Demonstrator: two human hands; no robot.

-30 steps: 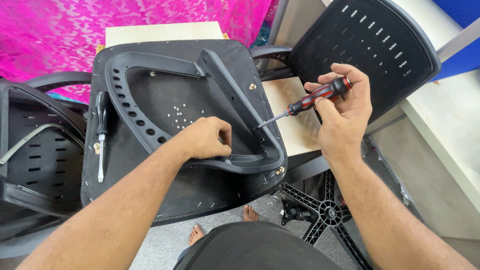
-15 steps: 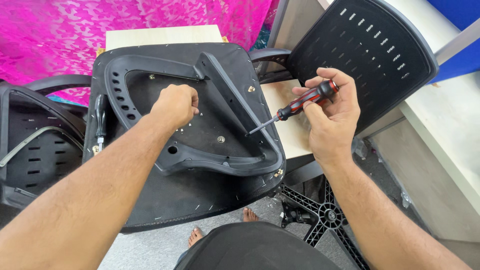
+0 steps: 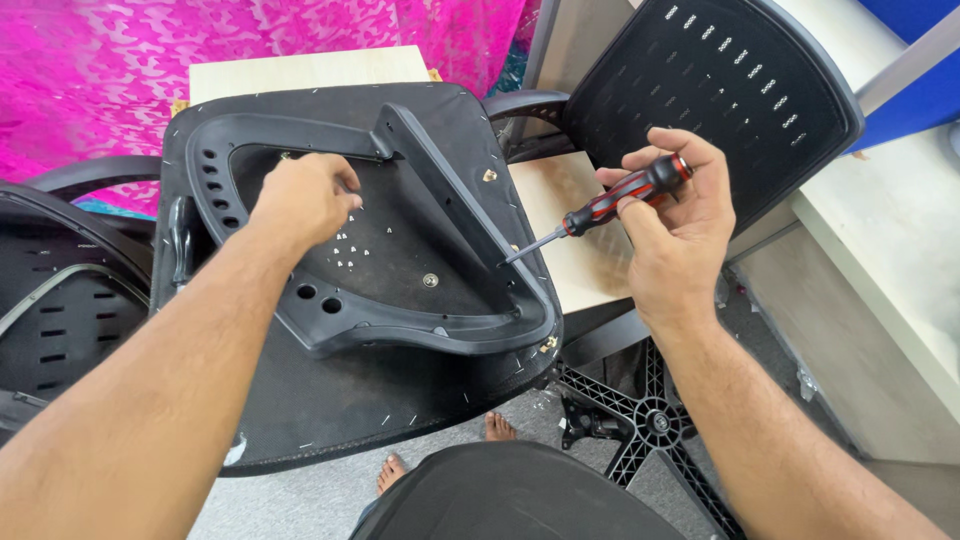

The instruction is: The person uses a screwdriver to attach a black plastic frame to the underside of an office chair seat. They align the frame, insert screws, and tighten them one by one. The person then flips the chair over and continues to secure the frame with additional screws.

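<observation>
While gripping the screwdriver (image 3: 625,200) in the right hand (image 3: 670,230), fingers clamped round the red-and-black handle, points the tip down-left to the inner edge of the frame (image 3: 430,325), touching or just short of it; cannot tell which. Lays the left hand (image 3: 305,200) knuckles-up on the seat (image 3: 330,420), which lies upside down on a table (image 3: 300,70), frame on top. Fingers curled under, so cannot tell if pinched on anything. Loose screws (image 3: 350,245) just beside those fingertips; one bolt (image 3: 430,280) seated nearer the tip. Judged as a fastening stage, between screws, tip not engaged. Next move would call for a screw upright in a hole and the tip square in its head. Hidden: left palm contents, holes under that hand. Cut off: chair back (image 3: 720,100), base (image 3: 650,420).
</observation>
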